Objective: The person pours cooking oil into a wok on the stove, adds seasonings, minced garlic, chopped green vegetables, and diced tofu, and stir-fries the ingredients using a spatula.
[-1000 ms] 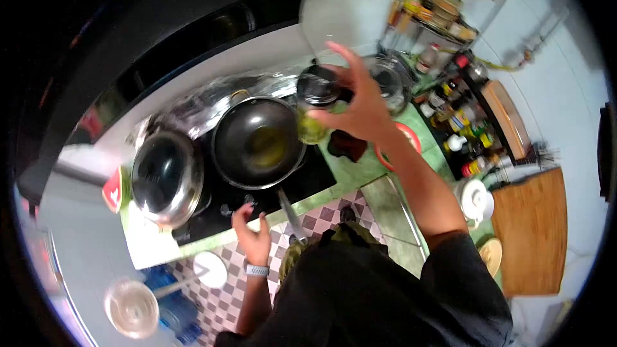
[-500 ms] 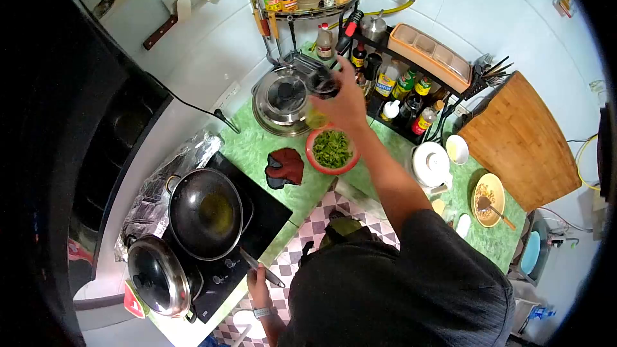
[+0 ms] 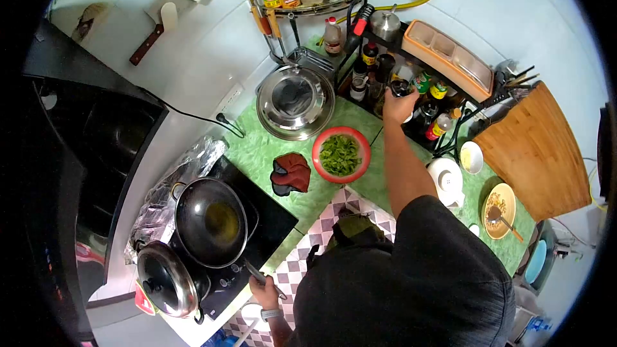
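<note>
The fingers of my left hand point(image 3: 263, 292) are wrapped round the handle of a black wok point(image 3: 212, 234), which sits on the cooktop with a little yellowish oil pooled in it. Over at the seasoning rack, my right hand point(image 3: 400, 108) grips a dark-capped oil bottle point(image 3: 401, 88) among the other bottles; its lower part is hidden by the hand and rack. A red-rimmed bowl of chopped greens point(image 3: 340, 155) stands on the green counter, nearer me than the rack. Left of it lies a dark red and grey cloth mitt point(image 3: 290, 173).
A lidded steel pot point(image 3: 168, 279) stands beside the wok on the black cooktop point(image 3: 273, 209). Steel lids point(image 3: 295, 103) rest near the wall. Rightward are a white lidded pot point(image 3: 445, 177), a yellow bowl with a spoon point(image 3: 499, 212) and a wooden cutting board point(image 3: 540, 154).
My right hand has carried the oil bottle from above the counter by the greens rightward to the rack. My left hand stays on the wok handle. The view has shifted slightly.
</note>
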